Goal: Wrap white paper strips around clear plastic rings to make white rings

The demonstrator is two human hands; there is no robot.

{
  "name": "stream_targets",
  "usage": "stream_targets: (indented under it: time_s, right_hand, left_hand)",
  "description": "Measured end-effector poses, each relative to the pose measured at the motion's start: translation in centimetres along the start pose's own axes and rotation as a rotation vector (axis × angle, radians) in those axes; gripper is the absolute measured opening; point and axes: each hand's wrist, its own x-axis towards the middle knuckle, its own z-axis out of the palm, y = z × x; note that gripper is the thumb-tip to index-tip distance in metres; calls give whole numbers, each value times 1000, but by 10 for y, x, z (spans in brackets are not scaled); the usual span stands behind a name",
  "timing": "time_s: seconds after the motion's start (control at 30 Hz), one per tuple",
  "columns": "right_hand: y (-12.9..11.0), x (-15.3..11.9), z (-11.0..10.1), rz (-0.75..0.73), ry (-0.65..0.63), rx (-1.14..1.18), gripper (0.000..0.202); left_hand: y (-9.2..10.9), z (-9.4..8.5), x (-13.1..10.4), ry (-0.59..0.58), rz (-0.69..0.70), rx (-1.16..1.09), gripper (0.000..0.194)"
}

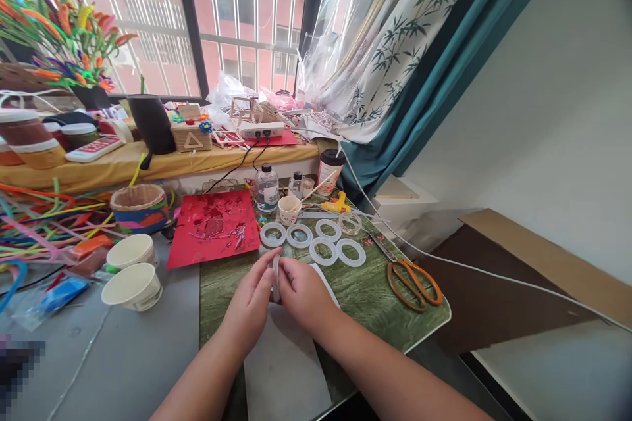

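Both hands close their grip on one white ring [276, 277], held on edge between them: the left hand [251, 306] pinches it from the left with thumb and fingertips, the right hand [302, 293] pinches it from the right. The ring stands upright, just above a white sheet [284, 362] that lies under the forearms on a green mat [375, 293].

Beyond the hands, five more white rings [323, 241] lie flat on the mat in two loose rows, near each other and apart from the held one. A clear ring [350, 223] lies just behind them. To the right of the rings, orange-handled scissors [412, 283] lie on the mat with the handles toward the near edge. Behind the rings stand a small paper cup [289, 210], a clear bottle [267, 187] and a dark-lidded cup [330, 172] with a stick in it; a yellow glue gun [337, 204] lies beside them.

Left of the mat, a red sheet [213, 227] lies on the desk [128, 355]. Further left sit two white paper bowls [132, 270], a striped basket [139, 207] and a spread of coloured pipe cleaners [39, 223]. A white cable [494, 273] runs off to the right.
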Motion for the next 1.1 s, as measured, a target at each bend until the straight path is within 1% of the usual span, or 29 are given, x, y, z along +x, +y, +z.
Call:
stream_targets:
  time_s: [0.07, 0.1, 0.17, 0.23, 0.3, 0.33, 0.4, 0.47, 0.57, 0.7, 0.77, 0.87, 0.9, 1.03, 1.1]
  right_hand:
    - [-4, 0, -2, -18, -29, -3, 23]
    - [-5, 0, -2, -19, -43, 12, 23]
    - [-8, -1, -1, 16, -49, 82, 23]
    - [-10, -1, 2, 84, -6, 165, 25]
    - [-11, 0, 5, 107, 45, 183, 26]
    - [-12, 1, 7, 91, 62, 147, 25]
    - [-13, 2, 10, 16, 74, 3, 23]
    - [-14, 2, 14, -67, 72, -148, 20]
    - [-14, -1, 15, -185, 41, -266, 16]
    - [-12, -7, 9, -314, -33, -294, 15]
    - [-11, -8, 5, -293, -40, -265, 16]
    - [-11, -8, 6, -169, 8, -227, 19]
    - [-11, -9, 8, -162, 11, -233, 19]
    - [-8, -18, 12, -303, -87, -300, 14]
    - [-6, -21, 10, -303, -104, -275, 15]
  left_hand:
    - [0, 0, 0, 21, 57, 73, 48]
    - [-1, 0, 0, 41, 63, 84, 47]
    - [-2, 0, 1, 83, 26, 37, 47]
    - [-3, -1, 2, 98, -30, -43, 49]
    - [-4, -2, 3, 104, -42, -38, 48]
    - [-3, -2, 3, 115, -19, 8, 47]
    - [-2, -3, 3, 142, 29, 122, 47]
    - [-1, -3, 4, 151, 41, 186, 51]
    - [0, -4, 5, 154, 19, 173, 52]
    - [-1, -3, 5, 134, 7, 102, 52]
    - [-2, -3, 4, 134, 5, 111, 53]
    - [-3, -1, 3, 146, 17, 148, 52]
    - [-3, 0, 3, 146, 19, 147, 51]
    - [-3, 1, 1, 149, 0, 75, 51]
    - [-3, 2, 1, 150, -21, 70, 51]
